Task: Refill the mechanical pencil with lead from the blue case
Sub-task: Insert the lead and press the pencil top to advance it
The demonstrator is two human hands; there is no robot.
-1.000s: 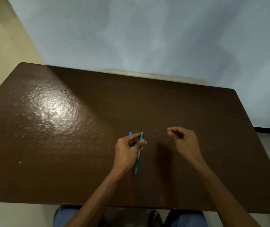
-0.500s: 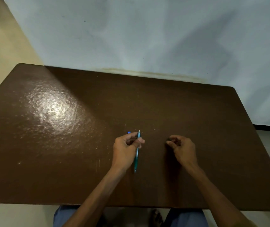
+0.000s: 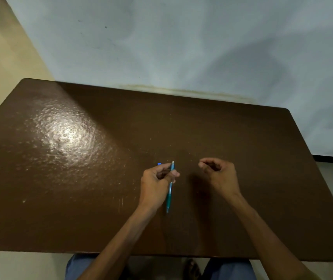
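Observation:
My left hand (image 3: 155, 185) is closed around a teal mechanical pencil (image 3: 169, 194). The pencil stands nearly upright over the brown table (image 3: 60, 199), pale end up and tip toward me. A small corner of the blue case (image 3: 159, 164) peeks out behind my left fingers; the rest is hidden, and I cannot tell whether the hand holds it. My right hand (image 3: 220, 176) hovers a short way right of the pencil. Its thumb and forefinger are pinched and the other fingers curled. Nothing shows between the fingertips; anything thin there is too small to see.
The table's far edge meets a pale blue wall (image 3: 181, 47). Its near edge is just above my knees in blue trousers (image 3: 76, 267). A glare patch (image 3: 64, 134) lies on the left part of the tabletop.
My right hand dipped toward the table half a second ago and has now lifted and moved slightly right, still pinched. The left hand and pencil have barely moved.

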